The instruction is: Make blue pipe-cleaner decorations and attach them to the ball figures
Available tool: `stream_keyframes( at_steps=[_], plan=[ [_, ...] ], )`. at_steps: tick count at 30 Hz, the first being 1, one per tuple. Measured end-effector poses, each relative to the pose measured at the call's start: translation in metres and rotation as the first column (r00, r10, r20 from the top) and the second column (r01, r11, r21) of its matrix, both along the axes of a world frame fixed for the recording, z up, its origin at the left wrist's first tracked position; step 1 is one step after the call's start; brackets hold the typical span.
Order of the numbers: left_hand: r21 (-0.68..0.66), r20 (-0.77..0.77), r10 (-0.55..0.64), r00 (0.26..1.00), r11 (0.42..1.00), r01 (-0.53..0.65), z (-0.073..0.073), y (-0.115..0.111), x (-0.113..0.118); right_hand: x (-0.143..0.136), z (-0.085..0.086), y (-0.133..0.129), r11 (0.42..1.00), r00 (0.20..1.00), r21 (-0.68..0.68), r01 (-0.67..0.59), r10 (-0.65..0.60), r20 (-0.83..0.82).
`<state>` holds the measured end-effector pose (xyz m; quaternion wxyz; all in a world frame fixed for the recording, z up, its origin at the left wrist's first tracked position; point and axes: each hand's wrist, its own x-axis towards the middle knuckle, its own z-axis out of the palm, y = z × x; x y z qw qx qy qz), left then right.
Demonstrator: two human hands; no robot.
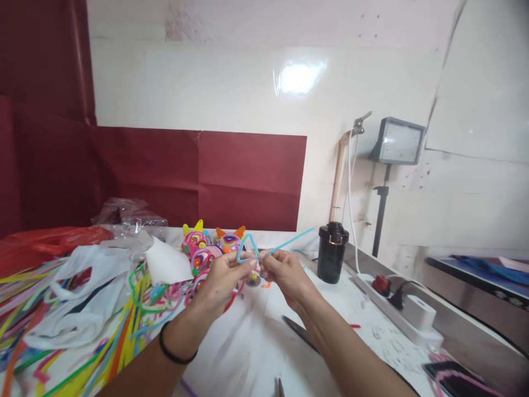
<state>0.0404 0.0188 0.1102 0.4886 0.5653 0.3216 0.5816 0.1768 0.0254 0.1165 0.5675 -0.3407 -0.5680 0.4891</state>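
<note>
A light blue pipe cleaner (291,239) is held up over the table between my two hands. Its left part is bent into a triangle-like loop, while a straight length sticks out to the upper right. My left hand (227,275) pinches the loop near its lower corner. Close beside it, my right hand (285,273) grips the pipe cleaner where the straight length begins. The exact pinch points are partly hidden by fingers. Behind my left hand sit several colourful decorated pieces (194,241) with yellow and orange ear-like tips.
Loose coloured strips (111,353) and a white plastic bag (86,298) cover the left side. Dark blades (300,332) lie under my right forearm. A black cup (331,253), a power strip (388,309) and a phone (463,380) are on the right.
</note>
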Motion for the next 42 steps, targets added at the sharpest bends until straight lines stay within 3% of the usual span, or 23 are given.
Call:
stream_keyframes(
  at_steps=[6,15,27,33,42],
  plan=[
    [-0.045,0.116,-0.011,0.993,0.999,0.017,-0.007,0.000,0.009,-0.005,-0.001,-0.004,1.000,1.000,0.027,-0.005,0.006,-0.021],
    [-0.071,0.271,-0.003,0.962,0.997,0.023,-0.006,-0.006,0.014,-0.006,0.001,-0.007,0.999,1.000,0.030,-0.018,0.018,-0.002],
    [-0.109,0.305,0.034,0.952,0.994,0.000,-0.023,-0.024,0.001,-0.016,-0.008,-0.008,0.997,0.994,0.001,-0.073,0.073,0.086],
    [-0.079,0.292,-0.021,0.956,0.996,0.046,-0.030,-0.023,-0.003,-0.014,-0.009,-0.009,0.992,0.987,-0.034,-0.119,0.122,0.102],
    [-0.066,0.231,-0.063,0.971,0.995,0.080,-0.017,-0.017,0.005,-0.001,-0.004,-0.002,0.998,0.988,0.002,-0.069,0.068,0.140]
  ],
)
